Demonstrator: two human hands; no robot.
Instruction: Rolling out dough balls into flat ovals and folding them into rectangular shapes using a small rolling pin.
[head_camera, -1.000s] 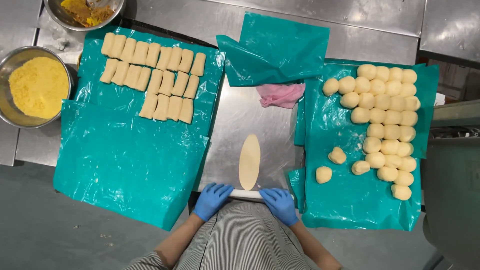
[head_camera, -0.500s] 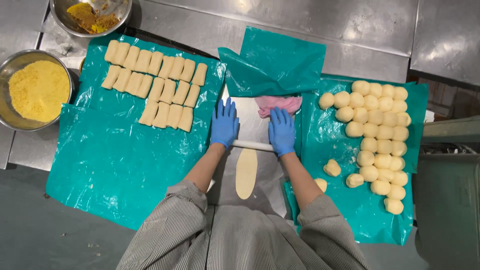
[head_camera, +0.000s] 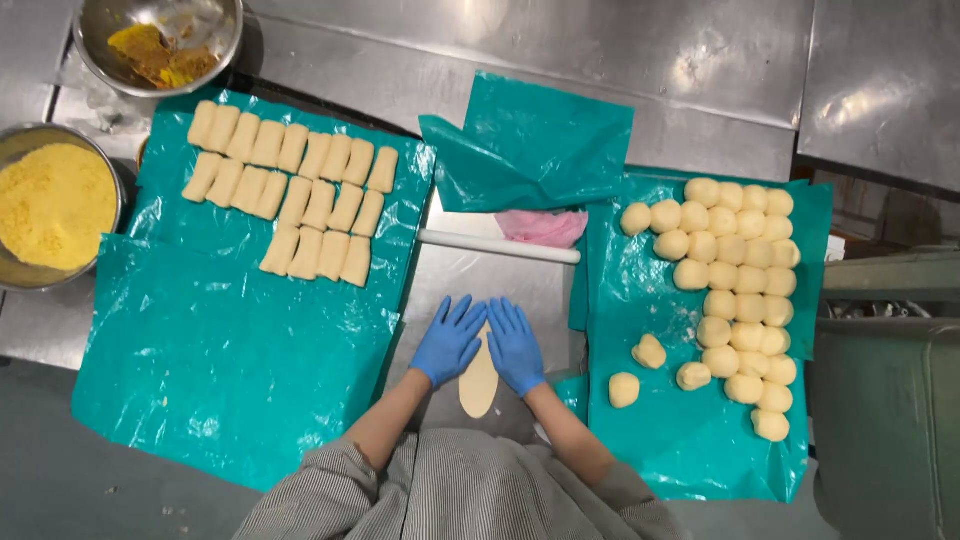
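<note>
1. Steel worktop (head_camera: 500, 280), teal sheets either side.
2. Shaped dough pieces (head_camera: 300, 200) lie left.
3. Left hand (head_camera: 450, 340) and right hand (head_camera: 515, 345), flat and open, now press the oval dough strip (head_camera: 479, 385); half a second ago they pushed the rolling pin (head_camera: 498, 246), now released beyond.
4. Dough balls (head_camera: 735, 270) wait right.

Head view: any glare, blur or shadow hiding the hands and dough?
Head view: sharp throughout; soft glare patches on the steel table and teal sheet; left hand, right hand and flat dough evenly lit, no hard shadows.
</note>
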